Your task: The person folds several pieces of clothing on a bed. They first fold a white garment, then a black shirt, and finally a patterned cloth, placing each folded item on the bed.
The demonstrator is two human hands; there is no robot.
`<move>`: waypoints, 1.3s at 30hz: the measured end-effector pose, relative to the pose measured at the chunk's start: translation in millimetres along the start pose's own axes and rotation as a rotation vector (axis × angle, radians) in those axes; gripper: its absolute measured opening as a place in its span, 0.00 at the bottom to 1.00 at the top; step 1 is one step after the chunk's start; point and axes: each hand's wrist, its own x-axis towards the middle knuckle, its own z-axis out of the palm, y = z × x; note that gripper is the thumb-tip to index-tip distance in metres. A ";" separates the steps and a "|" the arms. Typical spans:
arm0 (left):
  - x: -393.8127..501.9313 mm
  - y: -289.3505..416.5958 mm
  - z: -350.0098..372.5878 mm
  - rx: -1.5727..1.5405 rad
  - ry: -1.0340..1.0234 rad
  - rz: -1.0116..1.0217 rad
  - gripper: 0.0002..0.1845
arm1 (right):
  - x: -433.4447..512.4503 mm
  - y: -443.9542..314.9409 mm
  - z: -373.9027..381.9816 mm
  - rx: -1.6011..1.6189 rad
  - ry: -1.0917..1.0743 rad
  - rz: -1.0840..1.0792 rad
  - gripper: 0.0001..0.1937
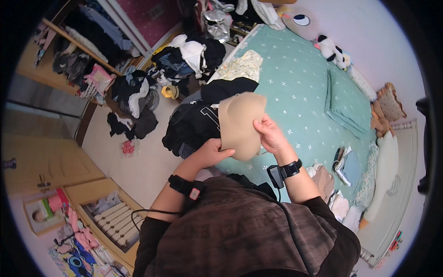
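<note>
Between my two hands is a beige moulded bra (242, 121), its cups side by side. My left hand (216, 152) pinches its lower left edge, thumb on top and the fingers partly hidden behind the fabric. On the right edge, my right hand (271, 135) grips it with thumb and fingers. Beneath and to the left of the bra lies a heap of black clothing (190, 124) with a white outline print. Just above it are a folded black garment (228, 89) and a cream patterned cloth (244, 67), both at the edge of the bed.
A green bed sheet (297, 100) spreads to the right, bearing a folded green quilt (347, 104) and small folded clothes (346, 166). Plush toys (330, 52) line the wall. Clothes piles (135, 100) lie on the floor near an open wardrobe (83, 52). Cables run from both wrist bands.
</note>
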 end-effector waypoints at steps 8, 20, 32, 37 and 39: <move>-7.4 5.4 -27.3 0.016 0.158 0.064 0.15 | -9.8 33.1 36.3 -0.236 -0.023 -0.073 0.21; -41.9 6.2 -159.4 0.602 0.091 0.685 0.19 | 24.3 92.4 126.3 -0.790 0.077 -0.241 0.09; -31.9 -29.0 -137.5 0.193 -0.485 0.377 0.11 | -30.9 160.8 163.6 -0.180 0.743 -0.215 0.18; -38.3 -20.8 -123.0 0.210 -0.705 0.153 0.11 | -65.4 180.4 173.5 0.147 0.927 -0.468 0.13; -42.9 -18.0 -111.3 0.157 -0.732 0.107 0.11 | -81.8 186.6 173.2 0.132 0.912 -0.552 0.14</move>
